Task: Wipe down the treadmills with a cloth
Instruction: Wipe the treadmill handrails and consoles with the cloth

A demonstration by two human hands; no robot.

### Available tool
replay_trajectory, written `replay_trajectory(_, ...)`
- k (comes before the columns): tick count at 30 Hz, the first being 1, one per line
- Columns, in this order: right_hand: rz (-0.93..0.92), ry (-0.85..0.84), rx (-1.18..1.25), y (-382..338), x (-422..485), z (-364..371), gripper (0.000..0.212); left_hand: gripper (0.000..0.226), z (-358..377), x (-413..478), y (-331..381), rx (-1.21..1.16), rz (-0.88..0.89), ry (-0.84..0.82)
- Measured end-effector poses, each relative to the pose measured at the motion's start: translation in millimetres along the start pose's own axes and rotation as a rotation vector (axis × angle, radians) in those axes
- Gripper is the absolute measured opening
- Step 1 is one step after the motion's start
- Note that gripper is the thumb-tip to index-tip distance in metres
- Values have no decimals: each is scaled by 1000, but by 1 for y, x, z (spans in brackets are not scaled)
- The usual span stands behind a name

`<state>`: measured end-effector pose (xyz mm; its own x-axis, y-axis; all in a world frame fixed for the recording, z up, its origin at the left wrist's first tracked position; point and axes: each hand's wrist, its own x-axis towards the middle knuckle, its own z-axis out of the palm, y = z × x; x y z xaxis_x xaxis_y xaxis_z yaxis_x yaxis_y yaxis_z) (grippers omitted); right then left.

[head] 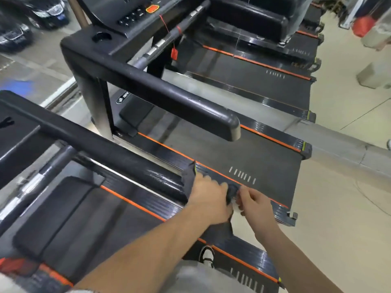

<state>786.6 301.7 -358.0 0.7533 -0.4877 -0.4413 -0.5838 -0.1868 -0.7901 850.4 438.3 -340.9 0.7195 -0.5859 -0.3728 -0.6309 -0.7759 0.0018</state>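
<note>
While the soft dark grey cloth [189, 182] drapes over the end of the black treadmill handrail [127, 153], fingers of the left hand [208, 195] curl around it and the right hand [254, 203] pinches a fold. It looks light and floppy, best gripped bunched.

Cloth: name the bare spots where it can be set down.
Free: the next treadmill's belt between its orange stripes, and the near belt left of the handrail. Crowded: the rail's end, where left hand and right hand grip the cloth.
</note>
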Motion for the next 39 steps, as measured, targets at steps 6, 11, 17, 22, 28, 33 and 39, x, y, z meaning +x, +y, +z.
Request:
replay_trajectory(6,65,-79,47,16,3,-27,37,51,-13,5,-47,-59,-10,-25)
replay_trajectory(11,78,-226,78,17,-6,-33,30,64,-23,4,-120,107,-347,-149)
replay_trajectory(17,78,-219,113,30,-14,-57,23,55,-19,27,-7,9,-241,-183)
replay_trajectory(22,63,-195,86,36,-12,-67,24,48,-18,36,50,250,-70,-419)
replay_trajectory(28,71,-318,54,27,-14,-47,22,71,-36,18,-47,-109,-345,-298)
replay_trajectory(33,77,-283,114,27,-19,-41,18,73,-14,-3,-40,41,-398,-78)
replay_trajectory(39,45,-61,168,38,-13,-40,15,31,14,-8,58,184,-52,112)
